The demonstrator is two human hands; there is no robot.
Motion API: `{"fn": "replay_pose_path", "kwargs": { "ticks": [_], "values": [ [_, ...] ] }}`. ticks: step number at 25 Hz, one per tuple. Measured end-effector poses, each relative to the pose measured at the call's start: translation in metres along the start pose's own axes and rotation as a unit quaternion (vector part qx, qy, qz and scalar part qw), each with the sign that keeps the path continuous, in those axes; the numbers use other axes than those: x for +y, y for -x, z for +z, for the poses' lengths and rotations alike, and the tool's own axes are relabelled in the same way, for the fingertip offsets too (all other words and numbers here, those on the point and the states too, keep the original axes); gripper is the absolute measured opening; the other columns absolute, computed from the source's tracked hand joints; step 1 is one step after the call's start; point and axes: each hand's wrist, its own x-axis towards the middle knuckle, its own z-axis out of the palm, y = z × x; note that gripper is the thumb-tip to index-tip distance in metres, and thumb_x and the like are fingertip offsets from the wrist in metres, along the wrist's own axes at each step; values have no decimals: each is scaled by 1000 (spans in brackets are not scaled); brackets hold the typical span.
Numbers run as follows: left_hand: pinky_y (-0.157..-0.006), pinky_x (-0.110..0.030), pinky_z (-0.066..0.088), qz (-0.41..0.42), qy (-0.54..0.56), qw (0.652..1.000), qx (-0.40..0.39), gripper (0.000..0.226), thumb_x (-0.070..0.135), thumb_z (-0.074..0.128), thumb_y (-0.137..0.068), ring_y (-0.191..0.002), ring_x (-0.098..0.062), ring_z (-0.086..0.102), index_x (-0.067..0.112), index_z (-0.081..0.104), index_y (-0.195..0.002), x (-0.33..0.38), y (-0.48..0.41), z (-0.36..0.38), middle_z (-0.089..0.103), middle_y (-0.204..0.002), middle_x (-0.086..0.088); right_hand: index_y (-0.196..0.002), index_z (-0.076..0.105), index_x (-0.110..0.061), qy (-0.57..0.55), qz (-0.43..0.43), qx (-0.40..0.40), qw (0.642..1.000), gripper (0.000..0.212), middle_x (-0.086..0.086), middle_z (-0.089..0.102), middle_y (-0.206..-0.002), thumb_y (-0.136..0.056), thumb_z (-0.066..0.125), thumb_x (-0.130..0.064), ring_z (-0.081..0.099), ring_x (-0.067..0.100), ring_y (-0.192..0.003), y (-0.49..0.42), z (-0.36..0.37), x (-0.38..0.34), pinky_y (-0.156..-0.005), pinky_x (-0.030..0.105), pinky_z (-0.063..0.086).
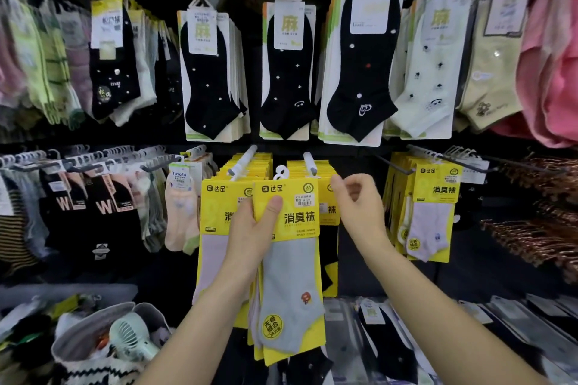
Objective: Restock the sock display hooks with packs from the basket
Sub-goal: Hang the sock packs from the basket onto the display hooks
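Clerk: Hands first. Entry one?

Checker: Left hand (253, 237), raised in front of the lower rail. It grips a small stack of held packs (291, 259) on yellow cards, with the thumb flat on the front card and the fingers behind. The front pack shows a grey ankle sock.

Clerk: Hung or loose?

Checker: Loose. The white hanger loop (279, 172) at its top sits between two white-tipped hooks and is on neither.

Clerk: Entry two?

Checker: Right hand (359, 203), fingers curled, fingertips at the top edge of the cards on the right hook (309, 162). Whether it pinches a card cannot be told.

Clerk: Stock already on the hooks?

Checker: Left hook (242, 162) and right hook both carry hung packs (215, 212) of the same yellow make, directly behind the held stack. One more hook of yellow packs with pale socks (433, 209) hangs further right.

Clerk: Basket?

Checker: Grey basket (81, 327), lower left, beside the left forearm. It contains a mint-green handheld fan (131, 337) and mixed goods, too blurred to list.

Clerk: Surroundings?

Checker: The upper rail has three hooks of black ankle socks (287, 72) on white cards, then pale green socks (428, 72) and pink items (550, 72) at far right. The lower rail, left, has a peach sock pack (181, 212) and black socks lettered W (100, 206).
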Motion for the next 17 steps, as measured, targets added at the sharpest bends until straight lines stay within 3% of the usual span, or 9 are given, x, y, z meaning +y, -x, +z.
{"fn": "replay_pose_path", "kwargs": {
  "ticks": [3, 6, 7, 9, 13, 17],
  "values": [
    [-58, -6, 47, 10, 15, 1000, -25, 5, 31, 60, -89, -74, 5, 64, 30, 60, -84, 1, 5, 15, 67, -84, 15, -81, 52, -30, -4, 2, -75, 997, 28, -9, 60, -78, -74, 72, -48, 56, 6, -70, 14, 3, -8, -56, 12, 43],
    [-60, -5, 47, 13, 47, 997, -59, 9, 28, 56, -91, -78, 12, 64, 33, 62, -88, 2, 9, 20, 68, -83, 22, -83, 57, -22, -59, 37, -63, 996, 22, 1, 70, -86, -78, 74, -35, 67, 19, -83, 13, -5, -7, -72, 36, 56],
    [-63, -6, 48, 12, 55, 996, -71, 11, 28, 52, -93, -81, 11, 64, 33, 62, -91, 0, 9, 20, 69, -86, 22, -83, 57, -21, -81, 52, -57, 994, 20, 2, 71, -85, -79, 73, -32, 68, 20, -84, 12, -8, -6, -74, 38, 57],
    [-65, -7, 49, 6, 58, 995, -84, 12, 27, 51, -93, -84, 9, 64, 32, 62, -96, -4, 10, 18, 68, -93, 20, -84, 56, -21, -95, 66, -50, 992, 19, 0, 71, -82, -81, 72, -29, 69, 18, -83, 13, -12, -4, -72, 36, 57],
    [-61, -6, 48, -10, 42, 998, -49, 18, 19, 68, -84, -78, 11, 63, 30, 58, -95, -10, 13, 16, 66, -91, 19, -87, 56, -23, -83, 68, -62, 992, 19, -3, 69, -87, -80, 72, -31, 67, 14, -84, 16, -12, -7, -74, 34, 56],
    [-64, -11, 49, -22, 8, 998, -62, 22, 21, 70, -82, -86, 1, 62, 29, 55, -95, -13, 10, 16, 66, -95, 11, -91, 62, -27, 27, -38, -117, 992, 5, -8, 61, -96, -87, 63, -30, 57, 10, -92, 3, -22, -25, -80, 29, 48]
  ]
}}
